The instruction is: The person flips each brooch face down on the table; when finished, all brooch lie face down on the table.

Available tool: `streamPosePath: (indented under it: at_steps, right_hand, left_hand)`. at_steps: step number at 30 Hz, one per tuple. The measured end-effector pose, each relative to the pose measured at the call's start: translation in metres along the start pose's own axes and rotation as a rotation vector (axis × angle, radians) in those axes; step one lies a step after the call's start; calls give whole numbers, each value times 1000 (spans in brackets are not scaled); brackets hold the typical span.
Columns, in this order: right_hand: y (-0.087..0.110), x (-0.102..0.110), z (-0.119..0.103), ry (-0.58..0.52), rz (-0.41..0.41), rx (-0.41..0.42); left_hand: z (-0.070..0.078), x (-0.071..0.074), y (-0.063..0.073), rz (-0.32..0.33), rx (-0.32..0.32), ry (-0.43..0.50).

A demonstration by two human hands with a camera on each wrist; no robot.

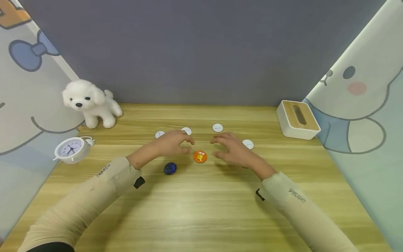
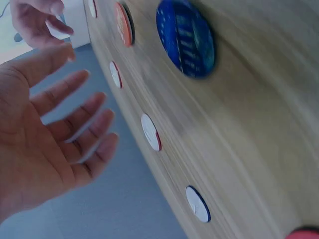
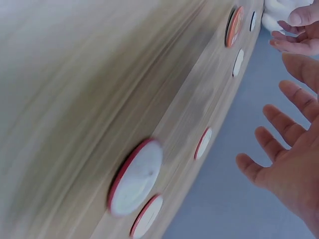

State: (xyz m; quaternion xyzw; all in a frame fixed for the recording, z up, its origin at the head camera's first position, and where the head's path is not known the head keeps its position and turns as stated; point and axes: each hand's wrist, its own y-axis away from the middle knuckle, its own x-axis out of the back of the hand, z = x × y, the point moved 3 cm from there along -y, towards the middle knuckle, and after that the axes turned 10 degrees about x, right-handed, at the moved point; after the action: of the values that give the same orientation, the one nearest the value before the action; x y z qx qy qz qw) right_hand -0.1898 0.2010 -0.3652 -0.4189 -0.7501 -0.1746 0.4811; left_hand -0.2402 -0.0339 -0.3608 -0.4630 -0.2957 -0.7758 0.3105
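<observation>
Both hands are held over the wooden table, one on each side of an orange round badge (image 1: 200, 156) with a yellow thumbs-up. My left hand (image 1: 172, 143) has relaxed, spread fingers and holds nothing. Nearer the body lies a dark blue badge (image 1: 170, 168). My right hand (image 1: 232, 151) is likewise loose and holds nothing. White discs lie behind the hands: one at the left (image 1: 159, 134), one partly covered by the left fingers, one farther back (image 1: 217, 127) and one at the right (image 1: 248, 144). A red-rimmed white disc (image 3: 135, 178) beneath the right hand is mostly hidden from the head view.
A white plush dog (image 1: 91, 103) and a white alarm clock (image 1: 73, 149) stand at the left. A white tissue box (image 1: 297, 120) with a wooden lid is at the back right. A grey panel (image 1: 201, 52) rises behind the table (image 1: 189, 217), with cartoon-printed walls on both sides.
</observation>
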Motion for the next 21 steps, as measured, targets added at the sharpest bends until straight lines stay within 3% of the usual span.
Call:
streamPosePath:
  at_steps: [5, 11, 17, 21]
  right_hand:
    - [-13, -11, -1, -50, -39, -23]
    - [-20, -23, 2, -197, -52, -20]
    - [-18, -31, 6, -156, -97, -64]
    - [-18, -36, 7, -128, -103, -50]
  left_hand:
    - [1, -10, 1, 24, 49, 38]
    - [-2, -26, -6, 74, -53, 92]
    - [-11, -41, -11, 97, -31, 62]
    - [-13, -47, -12, 105, -6, 77]
